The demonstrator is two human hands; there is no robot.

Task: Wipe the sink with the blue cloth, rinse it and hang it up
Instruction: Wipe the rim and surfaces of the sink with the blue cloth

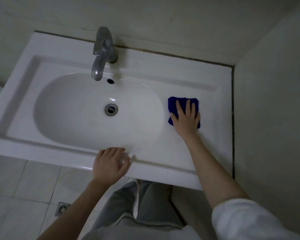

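Observation:
A folded blue cloth (174,103) lies on the flat right ledge of the white sink (213,108), beside the oval basin. My right hand (186,119) presses flat on the cloth with its fingers straight and spread. My left hand (110,164) rests on the sink's front rim, fingers loosely bent over the edge, holding nothing. The basin has a metal drain (111,109) in its middle and an overflow hole below the chrome tap (103,52).
A wall (270,118) runs close along the sink's right side, and another stands behind the tap. Pale floor tiles with a square floor drain (62,208) lie below the sink at left. My legs stand at the sink's front.

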